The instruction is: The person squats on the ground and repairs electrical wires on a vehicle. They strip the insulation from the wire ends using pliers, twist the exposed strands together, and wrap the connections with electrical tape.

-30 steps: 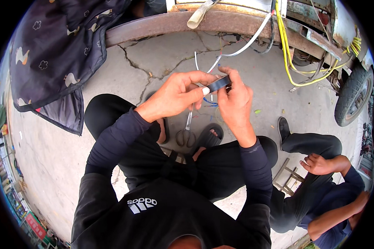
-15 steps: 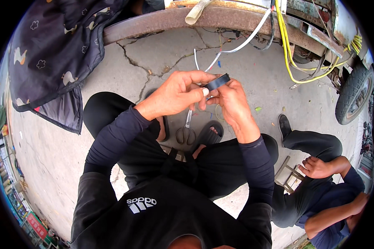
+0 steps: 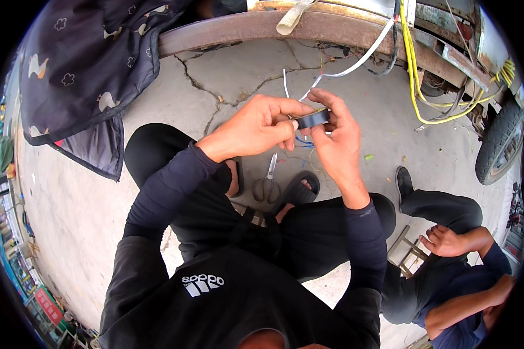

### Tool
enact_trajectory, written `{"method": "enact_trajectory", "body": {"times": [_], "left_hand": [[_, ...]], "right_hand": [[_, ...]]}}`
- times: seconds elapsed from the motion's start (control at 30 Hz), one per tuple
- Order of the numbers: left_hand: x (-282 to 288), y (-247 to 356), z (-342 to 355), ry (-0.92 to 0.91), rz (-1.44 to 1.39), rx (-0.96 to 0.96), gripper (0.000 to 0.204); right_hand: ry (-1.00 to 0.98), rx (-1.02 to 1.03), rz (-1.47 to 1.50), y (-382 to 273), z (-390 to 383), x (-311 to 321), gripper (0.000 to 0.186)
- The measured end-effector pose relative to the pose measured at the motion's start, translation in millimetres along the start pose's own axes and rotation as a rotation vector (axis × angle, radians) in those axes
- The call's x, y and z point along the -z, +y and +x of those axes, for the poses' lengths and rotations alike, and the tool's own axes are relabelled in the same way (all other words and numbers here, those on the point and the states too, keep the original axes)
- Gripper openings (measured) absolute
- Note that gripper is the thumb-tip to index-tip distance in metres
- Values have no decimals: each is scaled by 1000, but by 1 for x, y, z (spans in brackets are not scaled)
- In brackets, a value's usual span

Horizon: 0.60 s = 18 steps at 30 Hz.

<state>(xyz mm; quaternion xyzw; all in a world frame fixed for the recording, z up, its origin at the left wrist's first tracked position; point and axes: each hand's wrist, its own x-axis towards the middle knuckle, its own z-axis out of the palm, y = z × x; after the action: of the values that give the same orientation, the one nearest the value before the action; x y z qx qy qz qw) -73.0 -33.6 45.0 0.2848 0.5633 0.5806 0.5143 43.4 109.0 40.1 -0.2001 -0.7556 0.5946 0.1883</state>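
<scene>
My right hand (image 3: 340, 136) holds a roll of black electrical tape (image 3: 313, 120), fingers above it and thumb below. My left hand (image 3: 253, 128) is closed, its thumb and fingertips pinched beside the roll, at the lower end of a white cable (image 3: 355, 67). Exactly what lies between those fingertips is partly hidden. Thin blue wires (image 3: 304, 142) poke out beneath the hands. On the ground between my feet lies a pair of scissors (image 3: 266, 185), blades pointing away from me.
A rusty metal beam (image 3: 227, 30) of a vehicle crosses the far side, with yellow wires (image 3: 416, 87) hanging at right near a tyre (image 3: 502, 139). A dark patterned quilted cover (image 3: 87, 75) drapes at left. Another person (image 3: 448, 262) sits close at right by a wooden stool (image 3: 406, 250).
My right hand has turned, its index finger now raised over the tape roll, and the roll sits slightly lower. The whole view has shifted a little.
</scene>
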Motion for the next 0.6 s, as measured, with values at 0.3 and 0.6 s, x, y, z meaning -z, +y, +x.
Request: {"method": "enact_trajectory", "body": {"times": [0.3,0.6], "left_hand": [[-4,-1,2,320,78,-378,27],[-6,-6,5,489,795,-680,16]], "right_hand": [[-105,204,-257,-2,-12,17,24],[62,433,-519,8,-12,17,27]]}}
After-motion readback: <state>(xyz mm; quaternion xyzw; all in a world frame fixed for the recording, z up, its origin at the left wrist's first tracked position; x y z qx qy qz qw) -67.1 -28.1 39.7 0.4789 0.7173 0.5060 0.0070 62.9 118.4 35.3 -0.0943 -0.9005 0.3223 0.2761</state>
